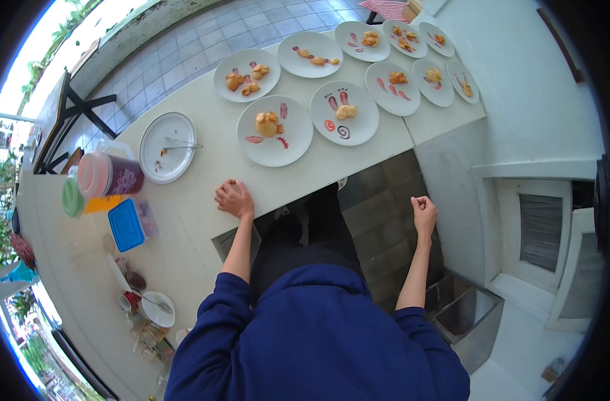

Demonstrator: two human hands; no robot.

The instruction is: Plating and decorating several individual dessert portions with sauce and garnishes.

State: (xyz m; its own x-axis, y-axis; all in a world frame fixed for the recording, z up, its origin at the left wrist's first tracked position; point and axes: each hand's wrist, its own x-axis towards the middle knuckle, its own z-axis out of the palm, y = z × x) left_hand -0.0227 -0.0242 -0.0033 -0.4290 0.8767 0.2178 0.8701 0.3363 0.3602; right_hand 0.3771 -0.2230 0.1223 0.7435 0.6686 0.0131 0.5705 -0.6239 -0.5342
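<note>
My left hand (235,198) rests on the near edge of the white counter (280,185), its fingers bent and nothing seen in it. Over the dark floor to the right, my right hand (423,210) is held in the air with its fingers curled in; no object shows in it. Nearest to my left hand stands a white plate (295,148) with golden baked or fried pieces (267,124) and red sauce marks. A second plate (362,133) beside it has a similar piece with red and dark swirls. Several more such plates stand farther back along the counter.
A soiled white plate (157,168) with cutlery (183,147) lies at left. Near it are a pink-lidded container (95,175), a blue-lidded box (126,225) and a green-lidded container (72,195). Cups and a small plate (159,313) stand lower left; a wall (525,100) borders the right.
</note>
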